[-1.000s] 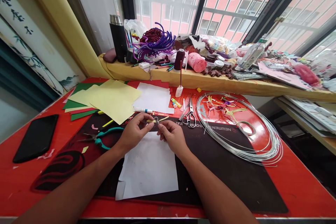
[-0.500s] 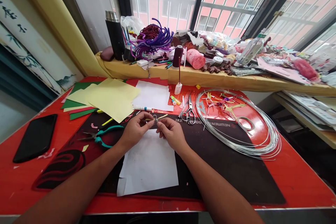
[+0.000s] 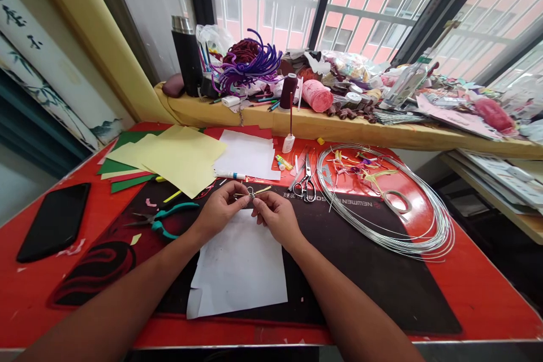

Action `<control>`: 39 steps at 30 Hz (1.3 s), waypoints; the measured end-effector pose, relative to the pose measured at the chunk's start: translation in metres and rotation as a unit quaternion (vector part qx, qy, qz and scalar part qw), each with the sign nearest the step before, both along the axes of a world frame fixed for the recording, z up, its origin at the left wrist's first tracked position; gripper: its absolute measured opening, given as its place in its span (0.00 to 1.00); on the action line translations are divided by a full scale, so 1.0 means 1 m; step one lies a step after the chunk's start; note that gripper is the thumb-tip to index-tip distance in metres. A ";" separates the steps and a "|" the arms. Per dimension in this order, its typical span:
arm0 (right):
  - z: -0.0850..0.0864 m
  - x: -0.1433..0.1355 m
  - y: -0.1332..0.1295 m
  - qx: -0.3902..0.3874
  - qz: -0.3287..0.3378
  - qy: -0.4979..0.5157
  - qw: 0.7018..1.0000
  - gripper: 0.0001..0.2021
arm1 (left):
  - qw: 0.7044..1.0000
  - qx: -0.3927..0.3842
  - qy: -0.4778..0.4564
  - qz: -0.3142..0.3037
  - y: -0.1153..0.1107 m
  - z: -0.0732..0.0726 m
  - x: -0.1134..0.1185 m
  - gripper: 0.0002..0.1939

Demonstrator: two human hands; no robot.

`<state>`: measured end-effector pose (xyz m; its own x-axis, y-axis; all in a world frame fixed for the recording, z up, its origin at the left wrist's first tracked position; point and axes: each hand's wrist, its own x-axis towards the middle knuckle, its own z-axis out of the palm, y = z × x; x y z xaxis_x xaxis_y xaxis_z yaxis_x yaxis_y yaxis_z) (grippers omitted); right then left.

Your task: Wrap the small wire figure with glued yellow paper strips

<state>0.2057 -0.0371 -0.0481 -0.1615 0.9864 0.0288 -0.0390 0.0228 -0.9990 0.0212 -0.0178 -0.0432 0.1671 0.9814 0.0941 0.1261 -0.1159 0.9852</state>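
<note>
Between my two hands is a small twisted wire piece (image 3: 251,193) with a loop on top and pale yellow ends sticking out. My left hand (image 3: 223,207) pinches its left side between thumb and fingertips. On the right side, the thumb and index finger of my right hand (image 3: 275,214) close on the same piece. Both hands are just above the top edge of a white paper sheet (image 3: 241,271), which lies on the dark mat (image 3: 360,271). Teal-handled pliers (image 3: 158,218) rest left of my left hand, jaws pointing left.
Scissors (image 3: 306,181) and a large wire coil (image 3: 441,232) lie to the right. Yellow paper (image 3: 182,153), a black phone (image 3: 54,222) and a small white bottle (image 3: 288,143) are on the red table (image 3: 487,294). Behind, a cluttered ledge (image 3: 254,117) holds a black flask (image 3: 186,59).
</note>
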 end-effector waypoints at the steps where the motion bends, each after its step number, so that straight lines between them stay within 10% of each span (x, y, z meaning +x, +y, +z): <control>1: 0.000 0.000 0.000 0.001 0.001 0.001 1.000 0.14 | 1.000 -0.006 -0.007 -0.001 0.000 0.000 0.000 0.13; 39: 0.002 0.001 -0.001 0.006 0.015 -0.013 1.000 0.13 | 0.999 -0.028 0.005 -0.043 -0.004 0.003 -0.001 0.15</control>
<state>0.2064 -0.0381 -0.0457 -0.1915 0.9809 0.0349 -0.0129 0.0331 -0.9994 0.0198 -0.0215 -0.0397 0.2514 0.9672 0.0374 0.1275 -0.0714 0.9893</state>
